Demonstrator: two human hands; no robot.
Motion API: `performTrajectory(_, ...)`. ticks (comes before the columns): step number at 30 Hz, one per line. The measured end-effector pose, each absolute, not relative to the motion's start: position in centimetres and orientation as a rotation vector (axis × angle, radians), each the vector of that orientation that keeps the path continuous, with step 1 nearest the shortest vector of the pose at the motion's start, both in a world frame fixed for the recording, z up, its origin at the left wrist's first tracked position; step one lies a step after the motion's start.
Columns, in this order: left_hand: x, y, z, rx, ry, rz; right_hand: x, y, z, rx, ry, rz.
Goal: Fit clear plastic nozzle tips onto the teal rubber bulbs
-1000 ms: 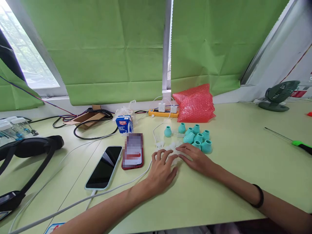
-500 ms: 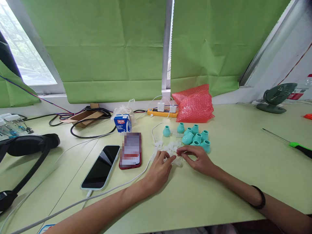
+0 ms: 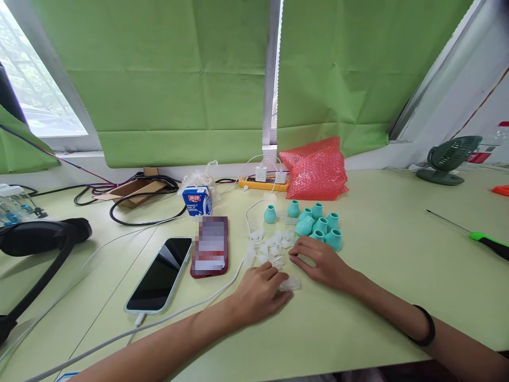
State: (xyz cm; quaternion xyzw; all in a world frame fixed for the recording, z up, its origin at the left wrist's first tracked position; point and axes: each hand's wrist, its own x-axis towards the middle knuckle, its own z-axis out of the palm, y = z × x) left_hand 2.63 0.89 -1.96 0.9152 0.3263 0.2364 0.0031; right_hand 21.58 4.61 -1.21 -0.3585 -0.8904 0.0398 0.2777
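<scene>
My left hand (image 3: pixel 260 292) rests low over the table with its thumb and forefinger around a clear plastic piece (image 3: pixel 291 284). To its right, my right hand (image 3: pixel 320 260) has bent fingers, thumb and forefinger tips close together; anything between them is too small to make out. Beyond my fingers lies a loose pile of small white translucent pieces (image 3: pixel 274 243). Another clear piece (image 3: pixel 277 261) lies between the two hands. Several turquoise vase-shaped pieces (image 3: pixel 320 225) are grouped just behind my right hand, some upright and one tipped over. One turquoise vase (image 3: pixel 270 214) stands apart to the left.
Two phones, one dark-screened (image 3: pixel 161 276) and one red-cased (image 3: pixel 210 246), lie left of my hands beside a white cable (image 3: pixel 222 291). Behind are a milk carton (image 3: pixel 198 201), a power strip (image 3: pixel 258 184) and red bubble wrap (image 3: pixel 316 170). A screwdriver (image 3: pixel 483 239) and fan (image 3: pixel 449 159) are right.
My left hand has moved back toward me and slightly right, from the white pile to the clear piece. The right hand has shifted little. The view has turned slightly.
</scene>
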Motion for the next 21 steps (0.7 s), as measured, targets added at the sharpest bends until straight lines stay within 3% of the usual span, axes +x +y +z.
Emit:
performTrajectory(5,2.7,1.3,-1.9,2.758,1.263,0.551,21.3,3.6,-0.2,-0.867,-2.275,0.548)
performTrajectory(21,2.6,1.7,-2.1,2.555,1.362,0.624,21.2,3.7,-1.6,-0.743,-2.3,0.494)
